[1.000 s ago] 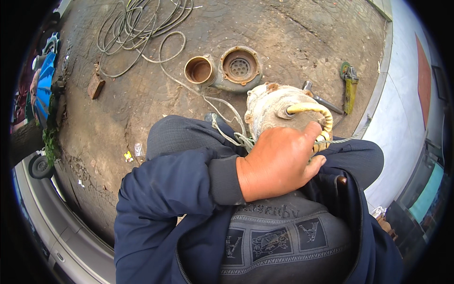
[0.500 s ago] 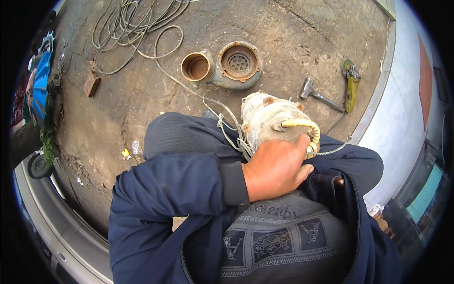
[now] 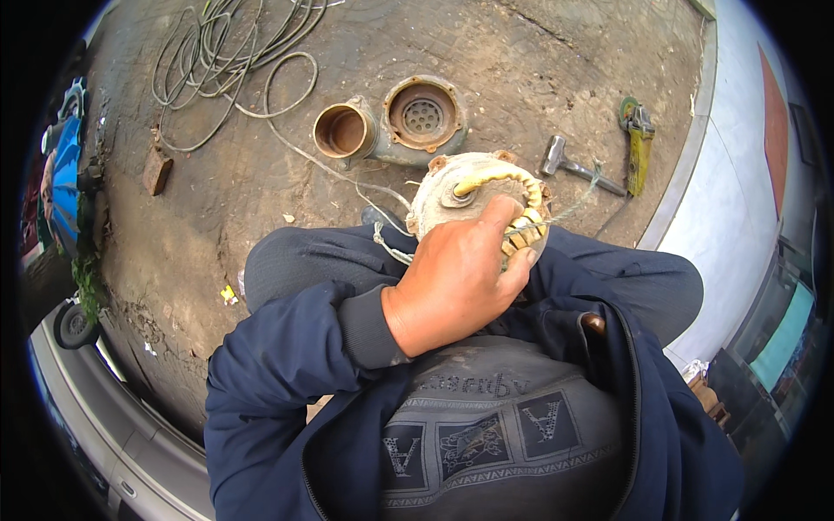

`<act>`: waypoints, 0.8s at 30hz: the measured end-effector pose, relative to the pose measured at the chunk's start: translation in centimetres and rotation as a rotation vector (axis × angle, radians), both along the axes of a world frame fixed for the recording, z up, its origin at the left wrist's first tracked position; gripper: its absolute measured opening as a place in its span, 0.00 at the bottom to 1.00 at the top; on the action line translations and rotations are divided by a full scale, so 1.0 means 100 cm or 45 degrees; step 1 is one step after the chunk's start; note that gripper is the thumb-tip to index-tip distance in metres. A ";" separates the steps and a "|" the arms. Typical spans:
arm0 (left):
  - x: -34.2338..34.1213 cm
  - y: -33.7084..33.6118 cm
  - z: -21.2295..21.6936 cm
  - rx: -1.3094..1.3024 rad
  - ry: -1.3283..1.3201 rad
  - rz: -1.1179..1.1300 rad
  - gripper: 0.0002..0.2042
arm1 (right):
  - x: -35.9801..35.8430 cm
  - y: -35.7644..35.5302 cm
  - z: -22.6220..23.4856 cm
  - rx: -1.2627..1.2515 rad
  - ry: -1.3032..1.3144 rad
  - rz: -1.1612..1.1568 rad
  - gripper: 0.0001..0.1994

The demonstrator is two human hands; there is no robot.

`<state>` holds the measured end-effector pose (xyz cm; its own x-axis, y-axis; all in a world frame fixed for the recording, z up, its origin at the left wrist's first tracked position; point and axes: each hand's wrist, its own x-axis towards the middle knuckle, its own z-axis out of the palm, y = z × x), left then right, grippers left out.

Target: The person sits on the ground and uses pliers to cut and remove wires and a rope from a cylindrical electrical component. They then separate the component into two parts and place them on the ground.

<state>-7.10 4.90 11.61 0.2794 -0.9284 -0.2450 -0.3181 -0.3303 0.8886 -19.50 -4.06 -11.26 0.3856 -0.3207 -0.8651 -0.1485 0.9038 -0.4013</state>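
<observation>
A crusted, pale pump motor point(image 3: 427, 204) stands between my legs, its round end up, with rusty bolts around the rim. From a collar in that end a thick yellow cable point(image 3: 486, 181) arcs over to the right side, with dark bands lower down. My left hand point(image 3: 460, 278) is closed over the banded part of the cable, thumb below and forefinger above. Thin pale green rope point(image 3: 393, 253) hangs by the motor's left side, and a strand runs out to the right from under my fingers. My right hand is out of sight.
A pump casing point(image 3: 460, 143) with a rusty round opening and a side pipe point(image 3: 343, 130) lies ahead. To the right are a hammer point(image 3: 591, 175) and a yellow angle grinder point(image 3: 639, 161). Coiled cable point(image 3: 217, 65) and a brick point(image 3: 157, 171) lie left; a car point(image 3: 113, 425) stands lower left.
The motor has tipped so its round end faces up more. My left hand has shifted left and up with it, still gripping the cable. The rope strand swings up at the right.
</observation>
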 end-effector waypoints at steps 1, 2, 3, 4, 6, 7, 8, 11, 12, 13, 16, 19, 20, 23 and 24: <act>0.001 0.000 0.000 0.014 -0.004 -0.008 0.20 | 0.002 -0.001 -0.001 0.002 0.005 0.001 0.31; 0.002 0.000 0.000 0.025 0.012 -0.007 0.20 | 0.003 -0.002 -0.002 0.005 0.007 0.001 0.32; 0.003 0.000 0.001 0.036 0.029 -0.007 0.21 | 0.004 -0.003 -0.002 0.007 0.011 0.002 0.32; 0.003 0.000 0.001 0.047 0.046 -0.009 0.21 | 0.004 -0.003 -0.002 0.008 0.014 0.001 0.32; 0.004 -0.001 0.000 0.041 0.046 -0.023 0.21 | 0.004 -0.004 -0.003 0.009 0.019 -0.003 0.32; 0.004 -0.002 0.000 0.039 0.047 -0.026 0.21 | 0.004 -0.004 -0.003 0.010 0.022 0.001 0.32; 0.004 -0.002 0.000 0.032 0.039 -0.021 0.21 | 0.004 -0.004 -0.004 0.005 0.021 0.001 0.32; 0.005 -0.003 -0.001 0.008 0.015 -0.005 0.20 | 0.006 -0.006 -0.006 0.002 0.015 0.003 0.32; 0.006 -0.003 -0.001 0.002 0.018 0.005 0.20 | 0.007 -0.006 -0.007 0.004 0.012 0.001 0.32; 0.006 -0.004 -0.001 -0.005 0.018 0.013 0.20 | 0.008 -0.007 -0.008 0.006 0.006 0.000 0.32; 0.008 -0.004 0.001 0.074 0.084 0.006 0.19 | 0.012 -0.009 -0.011 0.010 0.000 -0.005 0.32; 0.009 -0.003 0.004 0.043 0.024 -0.030 0.19 | 0.016 -0.010 -0.015 0.014 -0.010 -0.011 0.33; 0.010 -0.003 0.005 0.055 0.040 -0.033 0.19 | 0.017 -0.009 -0.016 0.017 -0.011 -0.013 0.33; 0.011 -0.003 0.006 0.072 0.082 -0.033 0.20 | 0.019 -0.008 -0.021 0.027 -0.009 -0.016 0.33; 0.012 -0.003 0.006 0.073 0.095 -0.031 0.20 | 0.019 -0.007 -0.022 0.027 -0.009 -0.016 0.33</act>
<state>-5.92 4.64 12.18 0.2360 -0.9184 -0.3174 -0.2604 -0.3745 0.8899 -17.55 -4.79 -13.51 0.3880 -0.3068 -0.8691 -0.1345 0.9140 -0.3827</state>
